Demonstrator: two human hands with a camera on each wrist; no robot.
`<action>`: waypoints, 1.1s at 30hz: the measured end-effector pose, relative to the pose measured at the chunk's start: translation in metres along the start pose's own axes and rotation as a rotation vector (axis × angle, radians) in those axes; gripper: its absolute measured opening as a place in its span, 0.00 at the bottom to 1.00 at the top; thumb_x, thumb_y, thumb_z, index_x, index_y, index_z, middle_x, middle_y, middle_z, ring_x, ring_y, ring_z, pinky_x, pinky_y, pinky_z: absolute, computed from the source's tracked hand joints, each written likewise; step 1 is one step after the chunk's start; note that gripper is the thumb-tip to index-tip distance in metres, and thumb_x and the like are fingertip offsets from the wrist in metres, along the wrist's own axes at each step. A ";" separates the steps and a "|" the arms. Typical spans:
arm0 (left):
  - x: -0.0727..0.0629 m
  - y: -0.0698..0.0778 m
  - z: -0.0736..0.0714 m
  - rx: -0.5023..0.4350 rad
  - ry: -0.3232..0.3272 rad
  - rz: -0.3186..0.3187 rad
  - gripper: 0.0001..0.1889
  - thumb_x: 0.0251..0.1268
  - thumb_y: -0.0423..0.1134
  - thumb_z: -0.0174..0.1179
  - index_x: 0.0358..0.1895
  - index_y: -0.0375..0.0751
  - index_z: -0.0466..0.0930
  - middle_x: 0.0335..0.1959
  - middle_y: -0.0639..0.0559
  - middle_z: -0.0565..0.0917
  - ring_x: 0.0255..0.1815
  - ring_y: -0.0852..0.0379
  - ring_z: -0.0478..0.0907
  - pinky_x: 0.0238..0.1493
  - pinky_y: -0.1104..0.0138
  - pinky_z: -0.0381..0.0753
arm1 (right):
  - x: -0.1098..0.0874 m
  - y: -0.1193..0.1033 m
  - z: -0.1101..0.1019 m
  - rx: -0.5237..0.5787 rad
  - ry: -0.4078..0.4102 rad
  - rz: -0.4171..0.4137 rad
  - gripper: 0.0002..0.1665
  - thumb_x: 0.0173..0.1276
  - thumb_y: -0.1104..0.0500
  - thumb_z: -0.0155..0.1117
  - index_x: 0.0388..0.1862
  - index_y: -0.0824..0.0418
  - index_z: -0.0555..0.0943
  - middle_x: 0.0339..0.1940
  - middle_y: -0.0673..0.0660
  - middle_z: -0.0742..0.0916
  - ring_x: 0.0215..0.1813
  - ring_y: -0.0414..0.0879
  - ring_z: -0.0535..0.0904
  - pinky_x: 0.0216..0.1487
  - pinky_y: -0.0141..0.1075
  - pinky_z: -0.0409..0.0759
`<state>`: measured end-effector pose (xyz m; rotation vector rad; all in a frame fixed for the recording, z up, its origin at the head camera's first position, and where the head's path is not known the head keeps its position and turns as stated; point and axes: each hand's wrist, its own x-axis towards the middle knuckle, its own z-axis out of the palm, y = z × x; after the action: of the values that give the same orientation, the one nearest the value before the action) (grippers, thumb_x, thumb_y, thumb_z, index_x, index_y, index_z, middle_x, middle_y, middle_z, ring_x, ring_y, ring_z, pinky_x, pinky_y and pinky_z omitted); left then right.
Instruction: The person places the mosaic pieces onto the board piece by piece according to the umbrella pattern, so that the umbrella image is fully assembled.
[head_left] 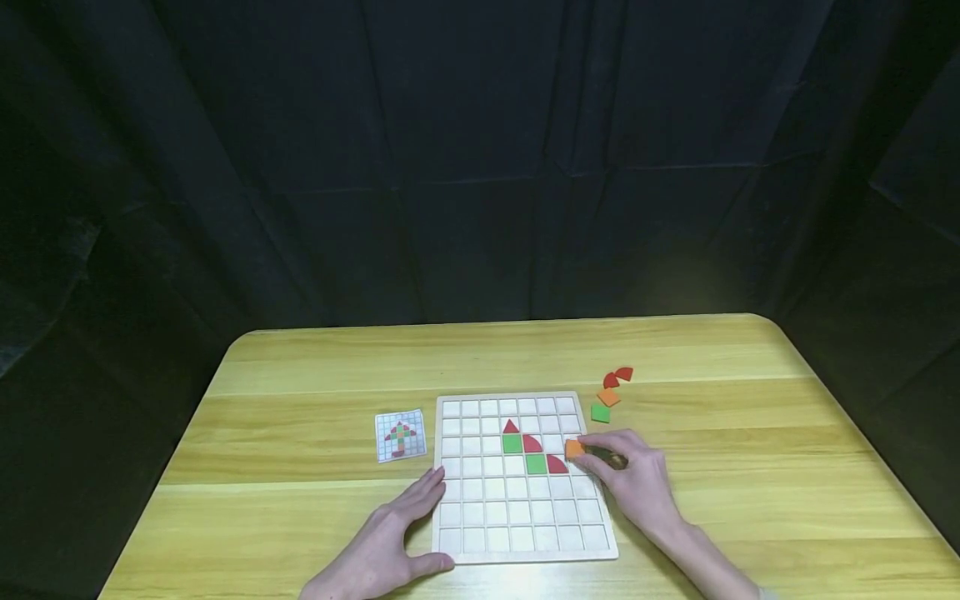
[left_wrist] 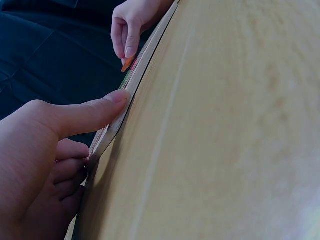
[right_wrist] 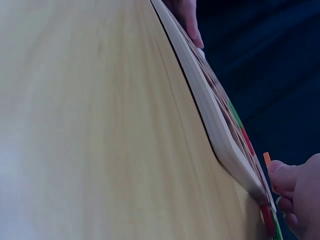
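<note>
A white gridded board (head_left: 495, 540) lies on the table. My right hand (head_left: 637, 475) pinches an orange square tile (head_left: 574, 449) between thumb and fingers, over the board's right side; the right wrist view shows the orange tile (right_wrist: 267, 159) held up on edge. My left hand (head_left: 390, 533) rests at the board's left front corner, fingers along the left edge and thumb (left_wrist: 112, 100) on the front edge. Set in the grid are a red triangle (head_left: 511, 427), two green squares, one of them the upper green square (head_left: 512, 443), and two red quarter-circles, including the lower red quarter-circle (head_left: 557, 464).
Left of the board lies a small pattern card (head_left: 401, 436) with a coloured arrow-like figure on a grid. Beyond the board's right edge are a loose green square (head_left: 600, 413), another orange square (head_left: 609, 397) and two red quarter-circles (head_left: 611, 381). A dark curtain (head_left: 480, 250) hangs behind the table.
</note>
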<state>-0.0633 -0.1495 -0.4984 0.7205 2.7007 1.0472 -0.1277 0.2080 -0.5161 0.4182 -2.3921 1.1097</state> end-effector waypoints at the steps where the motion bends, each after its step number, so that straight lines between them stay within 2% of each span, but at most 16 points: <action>1: 0.000 0.000 0.000 -0.001 0.000 0.000 0.47 0.57 0.62 0.68 0.75 0.36 0.64 0.80 0.52 0.58 0.79 0.47 0.57 0.73 0.47 0.64 | 0.000 -0.002 0.002 0.015 -0.006 -0.008 0.18 0.46 0.66 0.82 0.38 0.57 0.90 0.35 0.51 0.90 0.37 0.45 0.85 0.34 0.22 0.82; 7: -0.001 0.000 -0.001 -0.018 -0.007 -0.010 0.47 0.58 0.62 0.67 0.75 0.36 0.63 0.80 0.52 0.58 0.79 0.48 0.57 0.73 0.47 0.64 | -0.001 -0.012 0.016 0.047 -0.029 -0.040 0.17 0.46 0.67 0.82 0.37 0.56 0.90 0.33 0.48 0.89 0.33 0.40 0.82 0.29 0.22 0.79; 13: -0.001 0.000 0.000 -0.019 -0.007 -0.008 0.48 0.58 0.63 0.66 0.75 0.36 0.63 0.80 0.52 0.57 0.79 0.48 0.56 0.73 0.47 0.63 | -0.001 -0.022 0.027 0.065 -0.065 -0.079 0.16 0.46 0.66 0.82 0.37 0.57 0.90 0.33 0.49 0.88 0.36 0.42 0.85 0.35 0.23 0.83; 20: 0.000 0.000 -0.001 -0.023 -0.016 -0.023 0.48 0.57 0.59 0.70 0.75 0.37 0.63 0.81 0.53 0.57 0.80 0.49 0.55 0.74 0.48 0.62 | -0.001 -0.028 0.038 0.060 -0.074 -0.162 0.16 0.47 0.66 0.82 0.37 0.60 0.89 0.33 0.50 0.86 0.30 0.35 0.78 0.29 0.20 0.77; 27: 0.000 0.000 -0.001 -0.022 -0.025 -0.032 0.48 0.57 0.59 0.70 0.76 0.37 0.62 0.81 0.53 0.56 0.80 0.48 0.55 0.74 0.47 0.62 | -0.001 -0.034 0.045 0.079 -0.087 -0.207 0.16 0.46 0.68 0.82 0.36 0.61 0.89 0.33 0.50 0.86 0.34 0.40 0.82 0.35 0.20 0.81; 33: 0.001 0.000 0.000 -0.022 -0.020 -0.020 0.48 0.57 0.60 0.69 0.75 0.37 0.62 0.81 0.53 0.57 0.80 0.48 0.55 0.74 0.47 0.62 | 0.000 -0.038 0.049 0.093 -0.105 -0.213 0.16 0.47 0.67 0.82 0.38 0.61 0.89 0.33 0.51 0.86 0.35 0.40 0.81 0.35 0.19 0.79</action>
<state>-0.0640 -0.1493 -0.4981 0.6958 2.6692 1.0578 -0.1246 0.1462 -0.5193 0.7616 -2.3245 1.1286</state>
